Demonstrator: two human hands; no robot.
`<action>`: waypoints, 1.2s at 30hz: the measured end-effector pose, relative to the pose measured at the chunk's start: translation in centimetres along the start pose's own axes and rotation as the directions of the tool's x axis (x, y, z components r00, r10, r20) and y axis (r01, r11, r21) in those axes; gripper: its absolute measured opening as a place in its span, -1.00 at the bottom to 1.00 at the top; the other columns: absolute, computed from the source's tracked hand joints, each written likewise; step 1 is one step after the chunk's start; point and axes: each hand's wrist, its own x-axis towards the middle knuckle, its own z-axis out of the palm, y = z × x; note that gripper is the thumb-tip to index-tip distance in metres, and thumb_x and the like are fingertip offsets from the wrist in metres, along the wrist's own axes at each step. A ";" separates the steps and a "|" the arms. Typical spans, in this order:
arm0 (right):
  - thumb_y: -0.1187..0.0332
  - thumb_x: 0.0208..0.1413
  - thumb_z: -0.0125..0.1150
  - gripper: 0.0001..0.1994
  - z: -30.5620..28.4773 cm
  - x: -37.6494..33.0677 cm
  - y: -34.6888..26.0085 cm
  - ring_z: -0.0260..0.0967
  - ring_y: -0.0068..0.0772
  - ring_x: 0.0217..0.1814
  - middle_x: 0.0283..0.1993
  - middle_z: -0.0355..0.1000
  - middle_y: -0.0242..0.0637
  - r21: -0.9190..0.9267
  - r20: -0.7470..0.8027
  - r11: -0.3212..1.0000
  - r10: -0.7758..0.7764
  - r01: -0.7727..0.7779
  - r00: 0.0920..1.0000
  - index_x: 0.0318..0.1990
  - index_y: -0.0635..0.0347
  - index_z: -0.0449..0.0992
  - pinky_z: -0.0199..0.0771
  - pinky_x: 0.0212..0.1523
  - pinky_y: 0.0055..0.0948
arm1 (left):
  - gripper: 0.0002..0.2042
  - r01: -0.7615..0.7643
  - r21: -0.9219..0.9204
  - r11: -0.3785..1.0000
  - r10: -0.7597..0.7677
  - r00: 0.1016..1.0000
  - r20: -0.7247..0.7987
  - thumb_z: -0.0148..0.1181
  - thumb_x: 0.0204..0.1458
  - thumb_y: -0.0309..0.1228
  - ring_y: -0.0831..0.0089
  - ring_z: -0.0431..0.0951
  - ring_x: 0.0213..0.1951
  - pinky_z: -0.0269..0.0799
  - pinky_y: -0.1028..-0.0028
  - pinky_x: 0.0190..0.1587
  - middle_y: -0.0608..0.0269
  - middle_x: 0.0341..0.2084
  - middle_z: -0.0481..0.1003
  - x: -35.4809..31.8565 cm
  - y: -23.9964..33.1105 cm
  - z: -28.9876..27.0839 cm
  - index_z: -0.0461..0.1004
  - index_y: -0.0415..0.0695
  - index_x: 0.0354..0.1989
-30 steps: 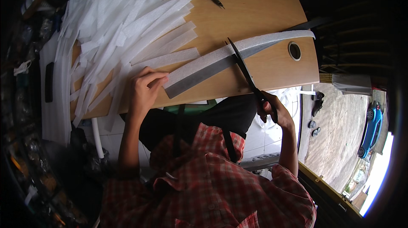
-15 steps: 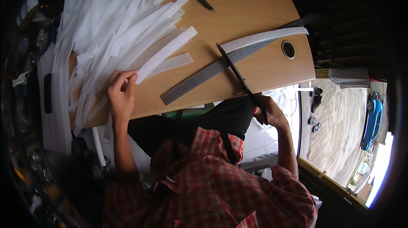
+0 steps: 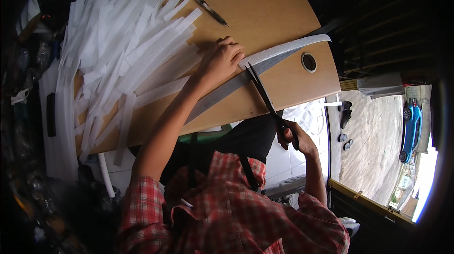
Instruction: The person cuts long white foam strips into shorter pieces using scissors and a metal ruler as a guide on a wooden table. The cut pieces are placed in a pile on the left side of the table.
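Heap of cut white foam strips (image 3: 127,60) spread over the wooden table (image 3: 265,3) toward nine o'clock, black pen (image 3: 212,12) lying at twelve o'clock of the hands. Left hand (image 3: 222,60) pressed flat, fingers together, on the long foam strip (image 3: 283,51) beside the grey ruler (image 3: 222,94). Right hand (image 3: 294,136) at four o'clock, fingers clamped through the handles of black scissors (image 3: 266,97), blades slightly apart at the strip's edge.
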 end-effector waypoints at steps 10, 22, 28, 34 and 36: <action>-0.65 -0.14 0.01 -0.09 -0.1 -1.1 0.2 0.35 -0.59 -0.56 -0.58 0.32 -0.42 -0.020 -0.005 0.999 0.033 -0.033 0.999 -0.33 0.24 0.40 0.35 -0.55 -0.52 | -0.84 0.172 -0.142 0.975 -0.129 0.954 0.271 0.35 0.02 -0.46 0.27 0.60 -0.16 0.49 0.31 -0.06 0.11 -0.24 0.49 0.9 -1.0 -0.2 0.50 -0.25 -0.34; -0.65 -0.14 0.03 -0.10 -0.2 0.1 -1.8 0.18 -0.60 -0.64 -0.66 0.22 -0.44 -0.034 0.056 0.999 0.039 -0.037 0.998 -0.41 0.23 0.36 0.12 -0.62 -0.53 | -0.84 -0.123 0.238 0.963 0.115 0.992 0.044 0.39 -0.04 -0.41 0.26 0.51 -0.15 0.31 0.22 -0.03 0.25 -0.33 0.53 -3.4 -0.1 -3.9 0.53 -0.12 -0.33; -0.67 -0.15 0.01 -0.09 0.1 0.8 -2.4 0.20 -0.60 -0.63 -0.66 0.23 -0.44 -0.049 0.045 0.998 0.044 -0.042 0.998 -0.40 0.22 0.35 0.12 -0.62 -0.53 | -0.81 -0.122 0.289 0.949 0.112 0.992 0.053 0.41 -0.12 -0.37 0.24 0.45 -0.16 0.24 0.20 -0.04 0.26 -0.31 0.55 -3.4 -0.1 -4.4 0.54 -0.11 -0.35; -0.66 -0.15 0.02 -0.10 0.1 0.8 -2.1 0.21 -0.60 -0.64 -0.66 0.24 -0.43 -0.053 0.053 0.997 0.049 -0.047 0.997 -0.41 0.22 0.35 0.14 -0.62 -0.53 | -0.73 -0.114 0.359 0.926 0.088 0.992 0.089 0.40 -0.11 -0.29 0.30 0.37 -0.05 0.15 0.24 0.03 0.33 -0.27 0.55 -3.7 0.6 -4.4 0.59 -0.08 -0.22; -0.65 -0.14 0.02 -0.11 0.2 0.8 -2.1 0.21 -0.60 -0.64 -0.67 0.24 -0.43 -0.053 0.047 0.997 0.053 -0.050 0.997 -0.41 0.22 0.35 0.15 -0.62 -0.53 | -0.72 -0.101 0.371 0.923 0.059 0.991 0.123 0.40 -0.11 -0.29 0.29 0.36 -0.04 0.14 0.23 0.04 0.32 -0.27 0.55 -3.5 0.7 -4.5 0.60 -0.08 -0.21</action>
